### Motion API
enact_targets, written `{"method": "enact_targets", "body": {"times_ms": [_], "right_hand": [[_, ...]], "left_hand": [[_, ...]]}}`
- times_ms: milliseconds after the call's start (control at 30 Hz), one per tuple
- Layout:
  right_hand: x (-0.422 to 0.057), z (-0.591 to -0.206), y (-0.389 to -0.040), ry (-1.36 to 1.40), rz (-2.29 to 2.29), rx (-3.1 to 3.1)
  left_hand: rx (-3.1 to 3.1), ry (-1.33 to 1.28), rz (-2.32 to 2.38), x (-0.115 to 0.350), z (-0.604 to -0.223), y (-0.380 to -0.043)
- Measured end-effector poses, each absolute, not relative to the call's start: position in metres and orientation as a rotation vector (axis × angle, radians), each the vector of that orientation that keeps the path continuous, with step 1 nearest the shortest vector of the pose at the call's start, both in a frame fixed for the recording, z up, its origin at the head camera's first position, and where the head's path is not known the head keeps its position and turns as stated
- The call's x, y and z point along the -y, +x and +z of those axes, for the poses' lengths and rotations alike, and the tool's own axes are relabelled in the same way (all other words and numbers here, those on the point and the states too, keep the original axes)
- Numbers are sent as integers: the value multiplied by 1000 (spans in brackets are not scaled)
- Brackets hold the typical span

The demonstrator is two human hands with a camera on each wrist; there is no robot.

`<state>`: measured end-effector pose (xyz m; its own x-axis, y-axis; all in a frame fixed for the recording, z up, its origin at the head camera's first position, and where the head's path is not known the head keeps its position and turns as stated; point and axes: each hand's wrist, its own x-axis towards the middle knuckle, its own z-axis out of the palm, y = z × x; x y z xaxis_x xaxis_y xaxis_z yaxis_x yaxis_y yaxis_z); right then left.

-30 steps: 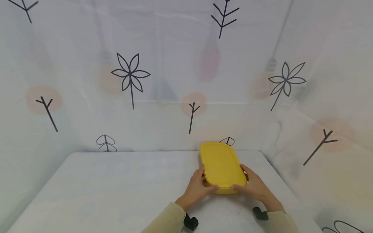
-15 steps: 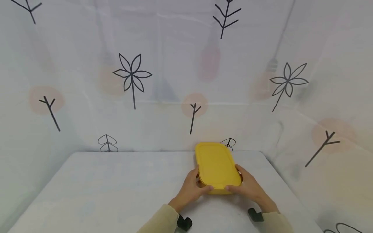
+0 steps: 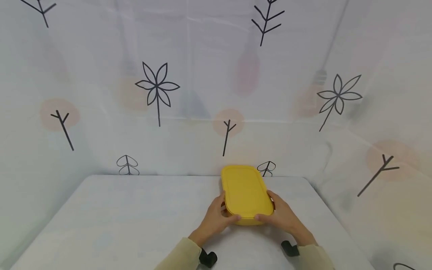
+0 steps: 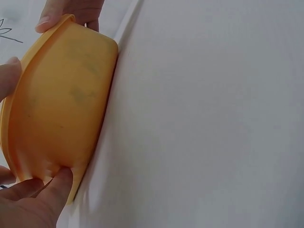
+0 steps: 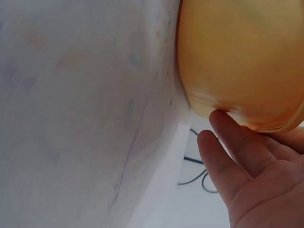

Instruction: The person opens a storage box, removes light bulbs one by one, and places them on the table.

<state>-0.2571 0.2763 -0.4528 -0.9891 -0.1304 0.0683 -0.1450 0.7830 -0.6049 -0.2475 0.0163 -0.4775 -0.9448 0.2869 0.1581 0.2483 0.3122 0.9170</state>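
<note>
A yellow lidded plastic food container (image 3: 248,193) lies lid up on the white table, slightly right of the middle. My left hand (image 3: 214,217) holds its left side, thumb at the near edge of the lid and fingers along the wall. On the opposite side, my right hand (image 3: 286,218) grips it the same way, its thumb at the near right corner. In the left wrist view, the translucent container wall (image 4: 61,95) shows faint dark patches. The right wrist view has right-hand fingers (image 5: 237,140) against the container's rounded end, two of them spread apart.
The white table (image 3: 135,217) reaches back to a pale wall cloth (image 3: 189,142) printed with flowers and twigs. Side cloths rise along both table edges. Dark wrist-camera pieces (image 3: 208,258) hang below the light sleeves (image 3: 180,255).
Both hands have shifted left along the table with the yellow food container between them. Their hold looks the same. The head view has turned slightly left.
</note>
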Motion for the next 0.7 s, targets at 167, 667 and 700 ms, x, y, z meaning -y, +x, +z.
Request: {"method": "enact_targets", "body": {"times_ms": [167,667,700], "right_hand": [[-267,-454,-260,228,1038,2945],[-244,-457,-263,277,1080,2917],[-243,-457,-264,281,1087,2915]], "left_hand": [[-2515,521,1740,-5,-477,-248],[-2497,498,1767,18,-477,-247],[-2495,500,1777,20,-477,-247]]}}
